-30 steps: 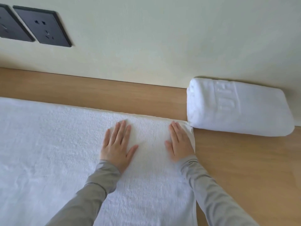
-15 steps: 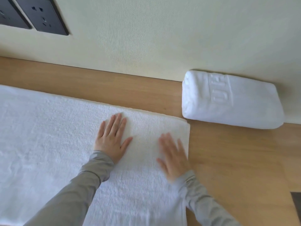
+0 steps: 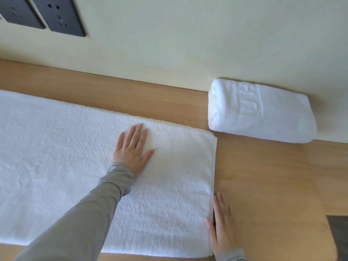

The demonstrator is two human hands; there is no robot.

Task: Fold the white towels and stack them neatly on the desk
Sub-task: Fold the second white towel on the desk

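Observation:
A long white towel [image 3: 56, 157] lies flat across the wooden desk [image 3: 263, 176], running off the left edge of view. My left hand [image 3: 132, 149] rests flat on it, palm down, fingers spread, near its far right part. My right hand [image 3: 222, 228] lies flat against the towel's right edge near the front corner, fingers together and pointing away from me, the thumb touching the hem. A second white towel [image 3: 259, 112], folded into a thick bundle with an embossed band, sits against the wall at the back right.
A cream wall [image 3: 188, 44] rises behind the desk, with dark power sockets [image 3: 62, 15] at the upper left. A dark object [image 3: 339, 234] shows at the desk's right edge. Bare wood lies between the flat towel and the folded one.
My right hand has slid off the towel's top toward me and now sits along its right edge. My left hand has stayed pressed on the towel. The camera has shifted.

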